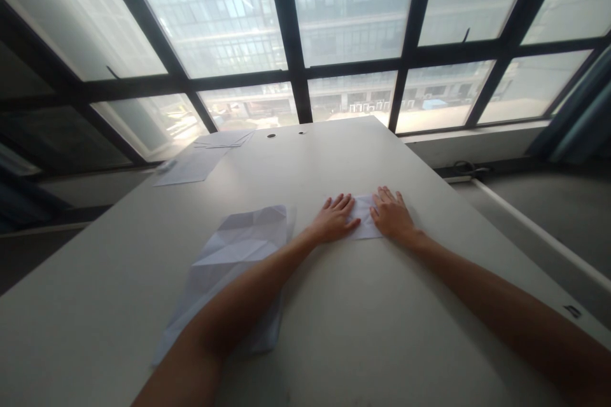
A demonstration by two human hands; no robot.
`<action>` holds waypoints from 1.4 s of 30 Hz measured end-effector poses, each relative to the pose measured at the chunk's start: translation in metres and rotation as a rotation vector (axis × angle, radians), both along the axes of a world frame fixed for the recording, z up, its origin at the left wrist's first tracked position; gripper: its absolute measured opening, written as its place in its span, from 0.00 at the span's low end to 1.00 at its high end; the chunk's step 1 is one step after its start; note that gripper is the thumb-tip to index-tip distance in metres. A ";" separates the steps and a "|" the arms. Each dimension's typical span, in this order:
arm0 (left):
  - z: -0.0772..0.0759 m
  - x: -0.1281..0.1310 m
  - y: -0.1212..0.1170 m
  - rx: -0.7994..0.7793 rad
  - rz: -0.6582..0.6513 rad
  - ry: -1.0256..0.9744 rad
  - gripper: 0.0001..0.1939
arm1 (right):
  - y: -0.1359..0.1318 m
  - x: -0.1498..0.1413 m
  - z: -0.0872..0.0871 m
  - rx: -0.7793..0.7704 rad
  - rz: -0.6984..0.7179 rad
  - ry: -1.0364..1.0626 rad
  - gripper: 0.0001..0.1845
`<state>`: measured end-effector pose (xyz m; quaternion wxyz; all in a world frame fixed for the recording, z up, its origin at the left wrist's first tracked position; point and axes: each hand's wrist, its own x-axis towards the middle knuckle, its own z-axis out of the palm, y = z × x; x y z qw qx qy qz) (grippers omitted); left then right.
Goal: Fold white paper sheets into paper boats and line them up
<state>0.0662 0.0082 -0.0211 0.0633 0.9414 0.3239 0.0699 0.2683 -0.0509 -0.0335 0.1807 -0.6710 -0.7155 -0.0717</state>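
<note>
A small white folded paper lies flat on the white table. My left hand rests on its left side, palm down with the fingers spread. On the right side of the same paper, my right hand also lies flat, fingers apart. Both hands press on the sheet rather than grip it, and they cover its two side edges. Under and beside my left forearm is a larger creased sheet of paper, partly hidden by the arm.
More white sheets lie at the far left of the table. Two small round holes, one a cable hole, sit near the far edge. Beyond stand large windows with dark frames. A dark clip-like object is at the right edge.
</note>
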 end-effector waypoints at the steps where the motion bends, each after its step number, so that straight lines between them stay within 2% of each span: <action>1: 0.000 0.000 0.000 0.002 -0.003 -0.005 0.37 | -0.001 -0.002 0.003 0.017 0.082 -0.005 0.25; 4: -0.003 0.000 0.001 0.011 -0.008 -0.032 0.37 | -0.002 -0.007 0.006 -0.020 0.335 0.029 0.27; 8: -0.005 0.000 0.001 0.021 -0.004 -0.048 0.36 | 0.002 -0.006 0.000 -0.125 0.400 0.105 0.30; 17: -0.002 0.000 0.000 0.028 0.001 0.009 0.38 | 0.005 -0.004 -0.003 -0.219 0.266 0.052 0.33; 29: -0.002 -0.001 0.002 0.025 -0.014 0.027 0.37 | 0.004 -0.006 -0.002 -0.211 0.191 0.034 0.31; 37: 0.001 -0.001 0.001 0.024 -0.015 0.067 0.37 | 0.006 0.002 -0.005 -0.193 -0.061 -0.026 0.29; 42: 0.002 -0.001 0.001 0.016 -0.012 0.069 0.37 | 0.007 0.007 -0.007 -0.175 -0.124 -0.015 0.29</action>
